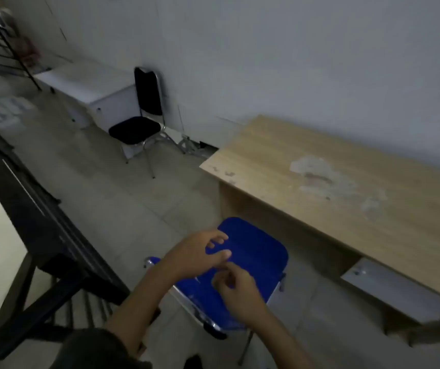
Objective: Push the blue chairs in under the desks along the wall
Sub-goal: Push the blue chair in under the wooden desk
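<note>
The blue padded chair with a chrome frame (pixel 251 262) stands on the tiled floor (pixel 123 198), just beside the front edge of the light wooden desk (pixel 346 187) and not yet under it. The left hand (pixel 195 255) hovers over the seat with fingers spread apart; the right hand (pixel 236 290) has fingers loosely curled, holding nothing. I think both hands should take the chair's frame and push it straight toward the wall, keeping away from the desk's side panel. A black chair (pixel 140 121) stands well apart, and a dark railing (pixel 40 209) runs close on the left.
</note>
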